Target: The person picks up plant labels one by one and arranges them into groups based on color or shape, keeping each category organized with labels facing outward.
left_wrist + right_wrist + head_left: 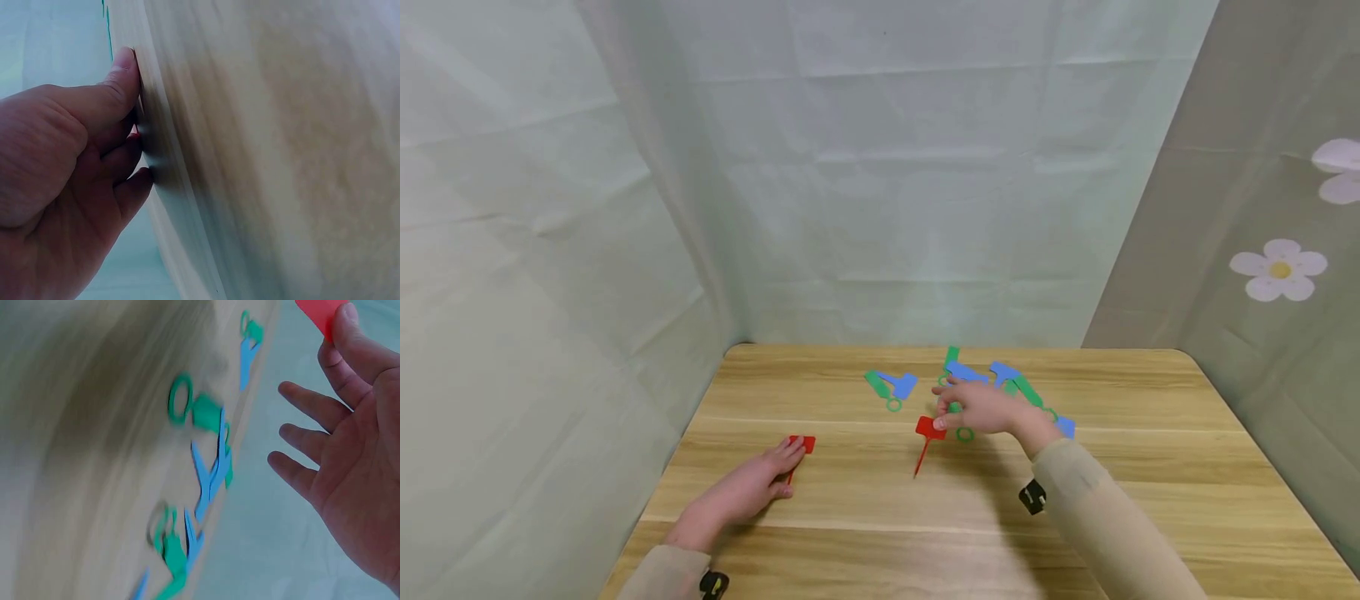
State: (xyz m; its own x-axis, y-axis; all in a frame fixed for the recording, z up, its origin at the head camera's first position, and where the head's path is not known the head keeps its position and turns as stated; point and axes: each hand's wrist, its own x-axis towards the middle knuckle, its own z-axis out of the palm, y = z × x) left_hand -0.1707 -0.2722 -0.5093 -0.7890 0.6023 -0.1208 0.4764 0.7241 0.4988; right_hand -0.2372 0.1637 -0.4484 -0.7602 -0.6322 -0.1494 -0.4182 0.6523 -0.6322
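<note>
My right hand (985,407) pinches the head of a red T-shaped plant label (928,428) between thumb and index finger. Its thin stem points down toward the front of the table, and the other fingers are spread away from it in the right wrist view. To the left, my left hand (752,487) rests on a second red T-shaped label (808,445) lying on the table. Straight fingers cover part of that label's head, and the thumb is beside its stem. In the left wrist view the hand (69,144) mostly hides this label.
Green labels with ring ends (877,384) and blue T-shaped labels (906,387) lie scattered along the back of the wooden table (1150,467). Several overlap behind and beside my right hand, among them a green one (1027,390). Pale cloth (910,208) hangs behind the table.
</note>
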